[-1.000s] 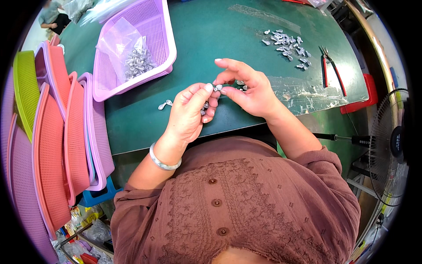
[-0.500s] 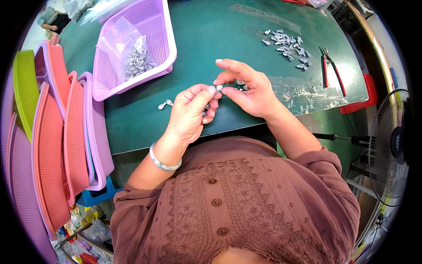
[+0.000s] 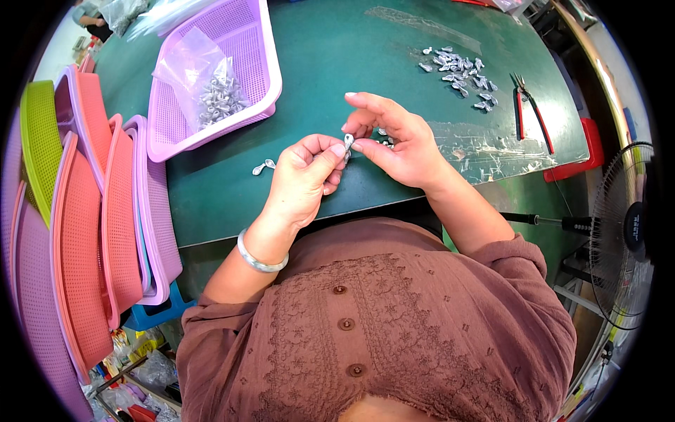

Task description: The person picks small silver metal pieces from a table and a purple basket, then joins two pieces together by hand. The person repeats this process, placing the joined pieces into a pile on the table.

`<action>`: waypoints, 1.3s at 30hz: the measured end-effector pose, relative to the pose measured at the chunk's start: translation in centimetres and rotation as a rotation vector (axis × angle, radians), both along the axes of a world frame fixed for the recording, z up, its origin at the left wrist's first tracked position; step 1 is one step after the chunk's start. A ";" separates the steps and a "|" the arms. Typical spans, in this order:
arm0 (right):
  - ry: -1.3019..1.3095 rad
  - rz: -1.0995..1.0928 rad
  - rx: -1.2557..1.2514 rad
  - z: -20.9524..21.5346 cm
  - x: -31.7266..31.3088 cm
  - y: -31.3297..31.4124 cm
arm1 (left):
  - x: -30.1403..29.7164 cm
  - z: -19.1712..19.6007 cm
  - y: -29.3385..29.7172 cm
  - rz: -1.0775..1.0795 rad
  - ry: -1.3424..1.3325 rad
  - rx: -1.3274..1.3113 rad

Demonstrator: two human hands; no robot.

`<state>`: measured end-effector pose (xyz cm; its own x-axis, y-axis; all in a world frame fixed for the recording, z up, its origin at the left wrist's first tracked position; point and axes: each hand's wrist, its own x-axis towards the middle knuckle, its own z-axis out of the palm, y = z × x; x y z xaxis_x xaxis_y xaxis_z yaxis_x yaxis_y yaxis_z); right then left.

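Note:
My left hand [image 3: 304, 176] and my right hand [image 3: 394, 141] meet above the near edge of the green table [image 3: 337, 63]. Both pinch one small silver metal piece [image 3: 347, 143] between thumbs and fingertips. A silver bangle [image 3: 259, 259] sits on my left wrist. Two loose metal pieces [image 3: 264, 167] lie on the table just left of my left hand. A few more pieces show behind my right hand's fingers.
A purple basket [image 3: 246, 77] at the back left holds a clear bag of metal pieces [image 3: 211, 91]. A heap of silver pieces [image 3: 457, 67] and red-handled pliers [image 3: 527, 112] lie at the right. Stacked coloured baskets [image 3: 84, 232] stand at my left, a fan [image 3: 626, 232] at my right.
Both hands stay together over the table edge; my fingers have shifted slightly on the small metal piece. Nothing else has moved.

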<state>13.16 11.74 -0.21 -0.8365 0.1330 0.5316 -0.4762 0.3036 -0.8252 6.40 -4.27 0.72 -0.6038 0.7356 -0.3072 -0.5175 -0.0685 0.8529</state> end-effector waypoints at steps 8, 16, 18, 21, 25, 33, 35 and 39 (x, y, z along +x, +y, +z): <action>-0.007 0.004 0.015 0.0 0.0 0.0 | -0.1 -0.1 -0.1 0.002 0.000 0.025; -0.136 -0.034 0.489 0.2 0.0 0.1 | -1.2 -0.4 -0.9 0.083 -0.181 0.184; -0.105 -0.042 0.609 0.3 0.0 -0.1 | -1.4 -0.4 -1.0 0.089 -0.200 0.205; -0.142 -0.006 0.620 0.0 -0.2 0.0 | -1.6 -0.5 -1.1 0.098 -0.232 0.219; -0.199 -0.023 0.526 0.0 -0.1 0.1 | -1.5 -0.9 -1.2 0.094 -0.189 0.150; -0.146 0.013 0.075 0.1 0.0 0.0 | -0.9 -0.2 -0.7 0.067 -0.098 -0.005; -0.120 0.016 0.056 0.1 -0.1 0.1 | -0.7 -0.1 -0.7 0.037 -0.098 0.013; -0.082 0.011 0.094 0.3 0.0 0.0 | -0.5 0.0 -0.4 -0.011 -0.055 -0.036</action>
<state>13.14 11.71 0.12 -0.8787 0.0769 0.4712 -0.4121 0.3765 -0.8297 5.88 -4.67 0.69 -0.5772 0.7303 -0.3655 -0.5638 -0.0326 0.8253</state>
